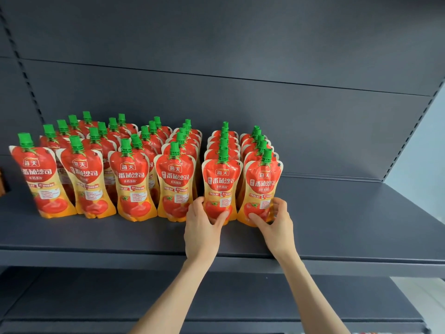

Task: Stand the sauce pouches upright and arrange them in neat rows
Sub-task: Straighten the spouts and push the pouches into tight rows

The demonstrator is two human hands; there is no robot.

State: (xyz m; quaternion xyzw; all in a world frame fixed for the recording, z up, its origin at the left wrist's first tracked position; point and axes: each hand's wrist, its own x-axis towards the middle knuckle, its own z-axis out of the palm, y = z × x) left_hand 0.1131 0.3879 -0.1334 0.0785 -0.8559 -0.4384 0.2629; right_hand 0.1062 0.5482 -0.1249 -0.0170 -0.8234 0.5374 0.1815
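Observation:
Several red and yellow tomato sauce pouches with green caps stand upright in rows running front to back on the dark shelf. My left hand grips the base of the front pouch of the second row from the right. My right hand grips the base of the front pouch of the rightmost row. Both held pouches stand upright on the shelf. The rows at the left lean slightly and sit less evenly.
The shelf's back panel is dark grey. Bare shelf surface stretches to the right of the pouches and along the front edge. A lower dark shelf lies beneath. A slotted upright stands at the right.

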